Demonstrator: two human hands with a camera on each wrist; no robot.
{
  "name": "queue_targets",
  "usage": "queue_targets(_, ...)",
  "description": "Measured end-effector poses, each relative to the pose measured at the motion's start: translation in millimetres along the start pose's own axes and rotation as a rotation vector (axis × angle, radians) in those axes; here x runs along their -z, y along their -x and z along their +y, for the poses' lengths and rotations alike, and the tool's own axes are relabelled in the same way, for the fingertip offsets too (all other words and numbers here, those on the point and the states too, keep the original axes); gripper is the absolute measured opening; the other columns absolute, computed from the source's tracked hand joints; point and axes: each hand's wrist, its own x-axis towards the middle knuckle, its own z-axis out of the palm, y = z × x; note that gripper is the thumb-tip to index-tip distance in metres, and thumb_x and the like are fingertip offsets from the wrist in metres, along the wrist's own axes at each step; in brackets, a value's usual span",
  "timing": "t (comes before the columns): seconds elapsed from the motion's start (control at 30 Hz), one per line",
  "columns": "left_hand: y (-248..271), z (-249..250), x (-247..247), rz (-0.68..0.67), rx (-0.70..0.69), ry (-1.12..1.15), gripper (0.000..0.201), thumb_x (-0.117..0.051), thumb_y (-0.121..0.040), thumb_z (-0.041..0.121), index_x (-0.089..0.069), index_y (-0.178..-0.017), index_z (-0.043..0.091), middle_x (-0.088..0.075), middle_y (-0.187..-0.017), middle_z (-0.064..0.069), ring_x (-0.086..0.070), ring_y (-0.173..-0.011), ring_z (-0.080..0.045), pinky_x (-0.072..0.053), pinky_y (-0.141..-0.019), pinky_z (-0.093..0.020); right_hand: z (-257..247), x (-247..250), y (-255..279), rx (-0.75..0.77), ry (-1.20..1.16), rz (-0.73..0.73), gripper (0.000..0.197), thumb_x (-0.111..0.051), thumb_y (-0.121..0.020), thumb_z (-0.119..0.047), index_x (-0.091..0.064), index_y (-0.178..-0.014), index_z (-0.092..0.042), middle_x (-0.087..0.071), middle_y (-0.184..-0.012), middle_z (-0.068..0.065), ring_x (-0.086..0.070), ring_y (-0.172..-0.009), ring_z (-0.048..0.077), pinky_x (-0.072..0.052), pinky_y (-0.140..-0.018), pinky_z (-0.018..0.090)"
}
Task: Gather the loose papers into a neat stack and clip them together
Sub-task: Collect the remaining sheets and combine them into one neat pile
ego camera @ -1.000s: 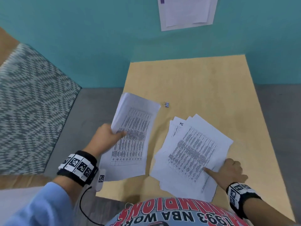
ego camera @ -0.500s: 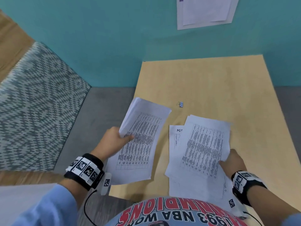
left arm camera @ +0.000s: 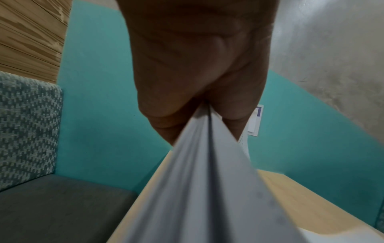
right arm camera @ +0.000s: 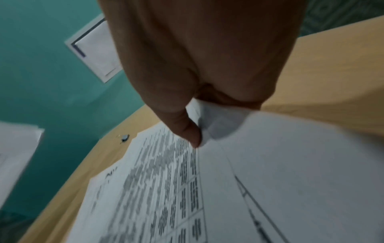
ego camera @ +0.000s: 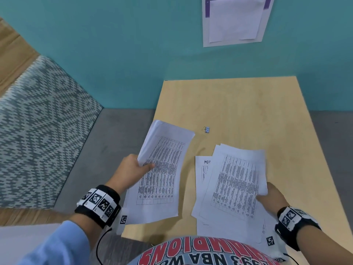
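My left hand (ego camera: 133,171) grips a bunch of printed sheets (ego camera: 162,173) by their left edge, thumb on top, held over the table's left edge. In the left wrist view those held sheets (left arm camera: 207,189) run out of the pinching fingers (left arm camera: 232,106). My right hand (ego camera: 271,197) pinches the right edge of a second, fanned pile of printed papers (ego camera: 233,184) on the wooden table (ego camera: 248,104). The right wrist view has the thumb (right arm camera: 187,131) on top of that pile (right arm camera: 166,189). A small binder clip (ego camera: 206,129) lies on the table beyond both piles, also visible as a clip (right arm camera: 124,137) in the right wrist view.
A patterned bench cushion (ego camera: 38,131) with a grey seat (ego camera: 107,150) stands left of the table. A teal wall (ego camera: 133,54) rises behind it, with a paper notice (ego camera: 236,20) pinned up. More loose sheets (ego camera: 257,232) overhang the table's near edge.
My right hand moved from pointing on the spread pile to gripping its right edge. The fanned sheets have been drawn closer together and turned more upright. The left hand keeps holding its sheets.
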Motion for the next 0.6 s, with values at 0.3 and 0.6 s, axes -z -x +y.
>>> queue_targets(0.3, -6.6, 23.6, -26.0, -0.039, 0.015, 0.109, 0.051, -0.083, -0.089, 0.042, -0.047, -0.063, 0.017, -0.049, -0.054, 0.001, -0.046, -0.047, -0.016, -0.037, -0.049, -0.023, -38.6, 99.1, 46.8, 0.143, -0.562, -0.096, 0.050, -0.063, -0.099, 0.004, -0.056, -0.139, -0.025, -0.068, -0.121, -0.016, -0.062, -0.110, 0.001, -0.038, -0.111, 0.037)
queue_targets(0.6, 21.7, 113.2, -68.4, -0.264, -0.061, 0.616, 0.065, -0.068, -0.087, 0.067, -0.076, -0.124, 0.014, -0.083, -0.116, 0.000, -0.079, -0.108, -0.023, -0.063, -0.097, -0.047, -78.8, 120.7, 63.4, 0.178, -0.810, -0.264, 0.043, -0.064, -0.097, 0.003, -0.064, -0.137, -0.015, -0.075, -0.131, 0.003, -0.072, -0.119, 0.023, -0.063, -0.089, 0.033)
